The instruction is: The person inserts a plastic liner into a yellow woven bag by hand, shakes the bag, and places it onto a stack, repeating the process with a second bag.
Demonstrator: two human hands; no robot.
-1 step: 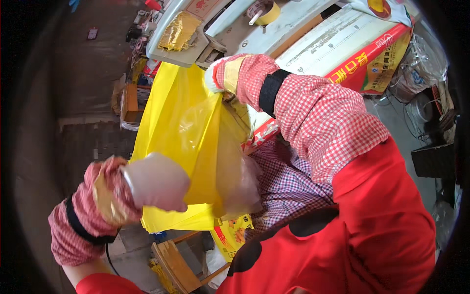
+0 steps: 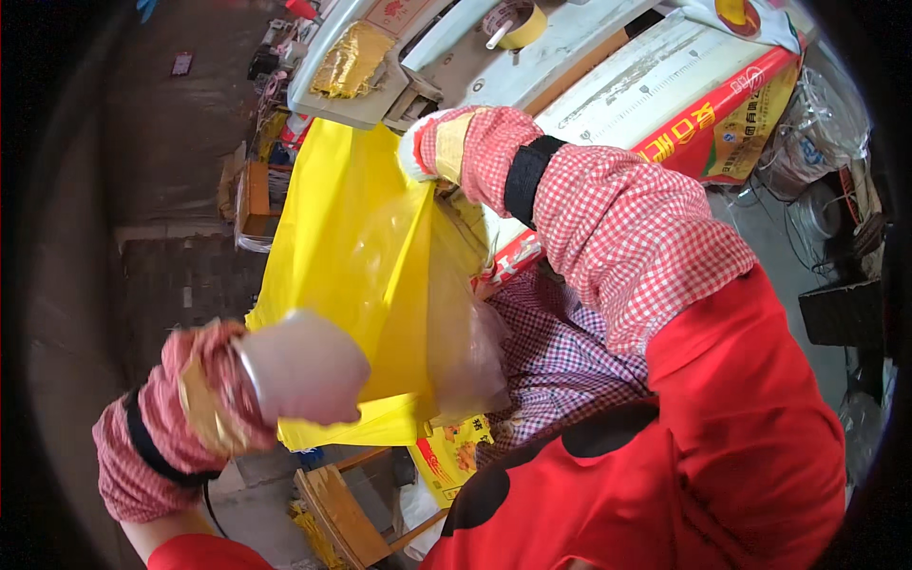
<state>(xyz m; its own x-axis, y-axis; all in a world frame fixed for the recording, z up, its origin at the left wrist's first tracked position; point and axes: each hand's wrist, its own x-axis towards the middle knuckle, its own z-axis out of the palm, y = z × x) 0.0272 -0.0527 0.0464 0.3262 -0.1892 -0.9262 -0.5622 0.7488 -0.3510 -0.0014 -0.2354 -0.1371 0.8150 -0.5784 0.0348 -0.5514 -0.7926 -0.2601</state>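
A large yellow plastic bag (image 2: 351,247) hangs stretched between my two hands. My left hand (image 2: 299,366), in a white glove with a red checked sleeve cover, is closed on the bag's lower edge at the lower left. My right hand (image 2: 432,142), gloved the same way, grips the bag's upper edge next to a white machine. A clear plastic liner (image 2: 465,342) lies against the bag's right side, over my lap. My red garment fills the lower right.
A white machine (image 2: 589,47) with a yellow tape roll (image 2: 518,24) on it stands at the top. A red, white and yellow printed sack (image 2: 722,114) lies beside it. A wooden stool (image 2: 332,503) is below. Clutter and boxes (image 2: 252,199) sit at the left.
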